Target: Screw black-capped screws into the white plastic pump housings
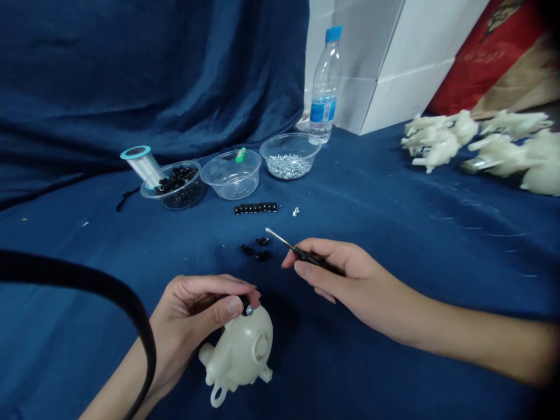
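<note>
Low and left of center, your left hand (pixel 188 318) is closed in a pinch, thumb and fingers around a small black bead (pixel 242 305) with a silver screw (pixel 249 310) showing beside your thumb. Both sit on top of a cream plastic body (pixel 240 356), which lies on the blue cloth (pixel 394 256) at the bottom of the frame, with a round socket facing up and to the right and a small loop at its lower end. To the right and apart from it, your right hand (pixel 336 274) is closed around the black handle of a small screwdriver (pixel 301 252), its thin metal shaft pointing to the upper left, the tip touching nothing. Above the gap between your hands lie three loose black beads (pixel 256 248), and higher up a neat row of black beads (pixel 256 207) with two small screws (pixel 296 211) just beside it. Along the upper middle sit three clear bowls: one of black beads (pixel 175 195) with a clear plastic spool (pixel 140 166) leaning against it, one with a green bit at its rim (pixel 231 175), and one of silver screws (pixel 289 157). A water bottle (pixel 324 87) stands behind them, white boxes (pixel 385 64) and a red bag (pixel 485 58) sit at the upper right, and a heap of cream plastic figures (pixel 437 140) lies below those. A dark cable (pixel 87 280) curves across the lower left.
</note>
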`<action>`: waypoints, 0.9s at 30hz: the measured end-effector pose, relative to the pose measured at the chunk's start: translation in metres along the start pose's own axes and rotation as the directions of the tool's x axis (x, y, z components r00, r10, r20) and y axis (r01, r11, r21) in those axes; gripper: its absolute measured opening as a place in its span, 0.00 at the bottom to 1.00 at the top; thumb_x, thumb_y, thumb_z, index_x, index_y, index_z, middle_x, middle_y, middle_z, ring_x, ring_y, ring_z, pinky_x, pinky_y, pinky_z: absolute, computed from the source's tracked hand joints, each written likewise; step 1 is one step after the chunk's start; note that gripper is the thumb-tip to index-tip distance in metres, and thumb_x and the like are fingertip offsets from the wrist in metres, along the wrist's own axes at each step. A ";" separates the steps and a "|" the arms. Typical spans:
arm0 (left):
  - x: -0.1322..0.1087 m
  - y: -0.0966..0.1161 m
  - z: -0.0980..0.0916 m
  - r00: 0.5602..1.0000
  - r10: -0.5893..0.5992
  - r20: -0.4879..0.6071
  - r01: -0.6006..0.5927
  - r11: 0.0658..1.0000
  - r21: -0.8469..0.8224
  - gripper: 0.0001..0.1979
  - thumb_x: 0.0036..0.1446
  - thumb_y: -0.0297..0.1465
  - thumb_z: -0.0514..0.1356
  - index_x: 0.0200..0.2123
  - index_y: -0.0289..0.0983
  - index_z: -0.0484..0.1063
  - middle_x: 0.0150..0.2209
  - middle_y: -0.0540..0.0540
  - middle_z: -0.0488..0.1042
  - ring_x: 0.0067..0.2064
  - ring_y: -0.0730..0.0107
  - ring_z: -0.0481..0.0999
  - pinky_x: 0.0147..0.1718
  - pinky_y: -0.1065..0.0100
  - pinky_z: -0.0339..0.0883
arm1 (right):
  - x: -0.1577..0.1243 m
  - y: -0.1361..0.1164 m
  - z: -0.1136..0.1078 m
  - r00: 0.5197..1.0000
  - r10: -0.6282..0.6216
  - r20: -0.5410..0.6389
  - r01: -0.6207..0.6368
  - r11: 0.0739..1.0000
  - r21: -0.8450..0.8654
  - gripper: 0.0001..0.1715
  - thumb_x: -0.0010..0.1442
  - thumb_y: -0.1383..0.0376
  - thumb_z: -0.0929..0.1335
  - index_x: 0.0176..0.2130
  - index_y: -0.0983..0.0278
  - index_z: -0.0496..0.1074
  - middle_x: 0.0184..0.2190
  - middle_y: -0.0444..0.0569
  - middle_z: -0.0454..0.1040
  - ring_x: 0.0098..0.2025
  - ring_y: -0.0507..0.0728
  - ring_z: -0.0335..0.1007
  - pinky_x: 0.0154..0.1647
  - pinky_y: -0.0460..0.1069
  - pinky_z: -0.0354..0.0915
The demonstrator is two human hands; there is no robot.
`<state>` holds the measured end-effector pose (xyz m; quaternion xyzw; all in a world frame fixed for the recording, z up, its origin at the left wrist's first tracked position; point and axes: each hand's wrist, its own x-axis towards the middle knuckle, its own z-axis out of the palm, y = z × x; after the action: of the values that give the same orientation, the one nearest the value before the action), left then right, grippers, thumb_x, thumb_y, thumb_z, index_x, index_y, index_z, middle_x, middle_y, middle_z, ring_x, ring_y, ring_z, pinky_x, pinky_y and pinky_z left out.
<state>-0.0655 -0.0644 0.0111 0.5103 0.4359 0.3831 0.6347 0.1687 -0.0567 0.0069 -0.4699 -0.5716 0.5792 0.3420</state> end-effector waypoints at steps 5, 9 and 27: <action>0.003 0.003 -0.005 0.994 0.097 0.047 -0.104 0.973 0.207 0.05 0.57 0.33 0.66 0.35 0.46 0.83 0.35 0.47 0.83 0.38 0.68 0.81 0.35 0.75 0.73 | -0.002 -0.002 -0.001 0.997 -0.081 0.000 0.080 0.989 -0.126 0.14 0.65 0.57 0.66 0.46 0.58 0.77 0.23 0.40 0.64 0.24 0.49 0.58 0.28 0.47 0.59; 0.005 0.004 -0.008 0.990 0.095 0.102 -0.116 0.966 0.231 0.06 0.58 0.31 0.65 0.37 0.47 0.83 0.37 0.47 0.82 0.39 0.68 0.80 0.36 0.75 0.73 | -0.002 -0.011 -0.007 0.947 -0.318 0.037 0.315 0.909 -0.272 0.13 0.66 0.62 0.66 0.48 0.57 0.77 0.32 0.43 0.72 0.33 0.50 0.69 0.36 0.47 0.66; -0.004 0.012 -0.011 1.000 0.025 0.010 -0.027 0.963 0.268 0.05 0.53 0.32 0.66 0.35 0.42 0.82 0.32 0.49 0.83 0.30 0.69 0.81 0.27 0.75 0.74 | -0.026 -0.030 -0.013 0.638 -0.729 0.248 0.610 0.282 -0.741 0.18 0.58 0.75 0.71 0.47 0.59 0.76 0.41 0.45 0.75 0.38 0.50 0.74 0.37 0.44 0.70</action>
<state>-0.0774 -0.0629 0.0224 0.5985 0.4746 0.3272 0.5563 0.1850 -0.0729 0.0411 -0.3215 -0.8769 0.0410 0.3550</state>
